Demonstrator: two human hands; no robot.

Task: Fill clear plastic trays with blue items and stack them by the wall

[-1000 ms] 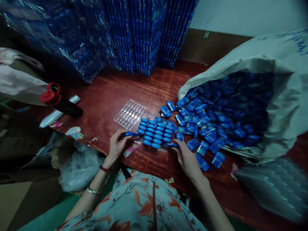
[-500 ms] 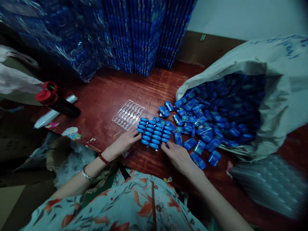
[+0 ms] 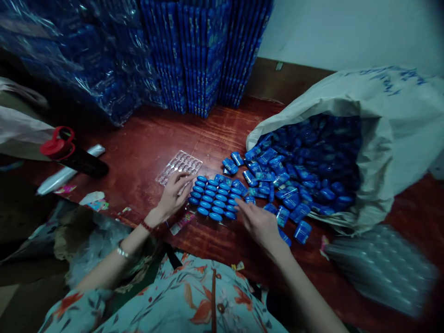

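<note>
Blue oval-topped packs (image 3: 212, 200) stand in close rows on the table, seemingly seated in a clear tray whose edge barely shows. At their left side, my left hand (image 3: 174, 195) is open, with bent fingers and the thumb apart; it overlaps the near right corner of a clear moulded tray (image 3: 180, 163). My right hand (image 3: 258, 222) lies along the right side of the rows, its fingers stretched towards the end packs and holding nothing visible. Whether those fingertips touch them I cannot tell. Loose blue packs (image 3: 265, 173) are heaped just beyond this hand.
A large white sack (image 3: 376, 115) spills blue packs from its mouth at right. Clear moulded trays (image 3: 385, 268) are stacked near the right edge. Tall stacks of blue packages (image 3: 204, 55) stand behind. A red-lidded bottle (image 3: 74, 155) lies at left beside a plastic roll (image 3: 58, 178).
My left hand has come up off the rows' left edge, its fingers now over the clear tray's corner. My right hand has shifted up along the right side. The whole view has shifted slightly.
</note>
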